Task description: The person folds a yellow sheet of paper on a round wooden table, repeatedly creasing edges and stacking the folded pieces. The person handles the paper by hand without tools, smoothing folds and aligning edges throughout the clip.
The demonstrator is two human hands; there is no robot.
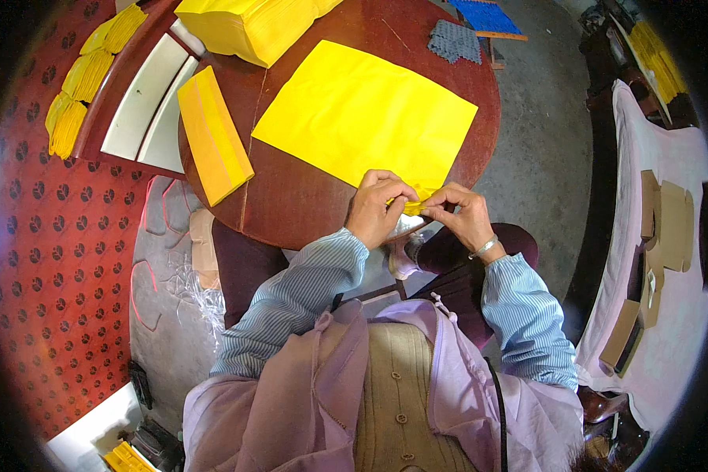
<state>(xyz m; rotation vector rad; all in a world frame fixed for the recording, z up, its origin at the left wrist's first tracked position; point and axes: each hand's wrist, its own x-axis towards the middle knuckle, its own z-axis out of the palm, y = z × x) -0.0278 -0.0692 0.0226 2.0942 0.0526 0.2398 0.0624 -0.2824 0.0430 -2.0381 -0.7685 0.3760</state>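
A large yellow sheet (366, 114), paper or thin cloth, lies flat across the round reddish-brown table (472, 149). Its near edge is gathered into small folds between my two hands, just over the table's rim. My left hand (377, 208) is closed, thumb and fingers pinching that gathered edge. Close beside it, my right hand (462, 215) pinches the same edge from the right, with a bracelet at its wrist. The fingers partly hide the folds, so their exact shape cannot be made out.
Left of the sheet lies a flat yellow bundle with orange stripes (215, 135); a thick yellow stack (271, 27) stands behind it. A grey-blue textured piece (455, 42) rests at the far right rim. Opened cardboard boxes (665, 236) sit on a pink-covered surface at right.
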